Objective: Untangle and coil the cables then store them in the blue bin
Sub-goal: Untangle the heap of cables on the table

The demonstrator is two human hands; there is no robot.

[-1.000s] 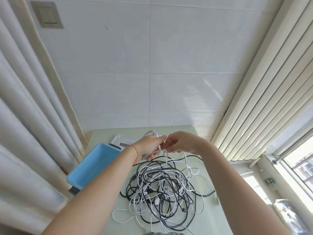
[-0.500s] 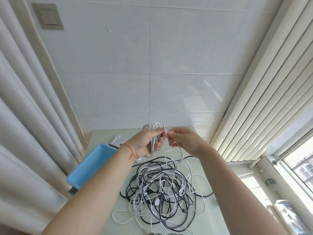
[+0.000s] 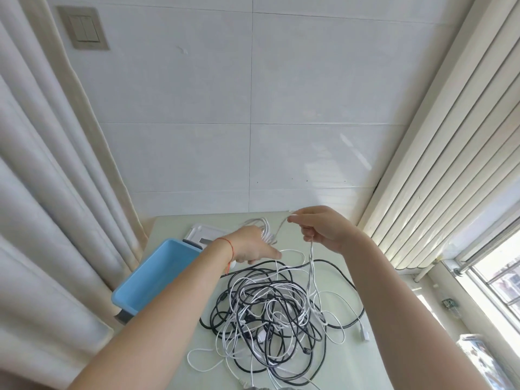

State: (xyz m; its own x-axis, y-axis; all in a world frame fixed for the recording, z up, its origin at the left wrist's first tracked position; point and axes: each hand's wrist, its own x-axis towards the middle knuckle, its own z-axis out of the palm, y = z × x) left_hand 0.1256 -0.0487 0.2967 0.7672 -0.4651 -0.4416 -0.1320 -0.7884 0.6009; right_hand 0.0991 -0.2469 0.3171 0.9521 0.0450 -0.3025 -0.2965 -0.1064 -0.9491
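- The tabletop (image 3: 180, 229) carries everything: a big tangle of black and white cables (image 3: 270, 311) fills its middle and near part, and the blue bin (image 3: 152, 274) sits at its left edge, holding no cable that shows.
- A white tray (image 3: 202, 231) lies just behind the bin, toward the far left corner.
- The white cable (image 3: 311, 266) being worked rises out of the tangle, roughly upright, to the right hand (image 3: 323, 230), then runs leftward, nearly level, across a short gap to the left hand (image 3: 253, 244).
- The left hand holds a small coil (image 3: 266, 229) of that white cable above the far middle of the tabletop; the coil stands behind the hand, so how its fingers wrap it is hidden.
- The right hand's fingers (image 3: 294, 218) pinch the cable near the far edge, with more of it held in the curled fingers below.
- The next loop, as I judge it, has to travel left from the right hand to the coil, and the right hand is the nearer one to the slack. The left hand is nearer the bin.
- Against half a second earlier, the hands were touching in front of the coil; now they are apart, the right hand drawn toward the right edge, and a stretch of cable is pulled out between them.
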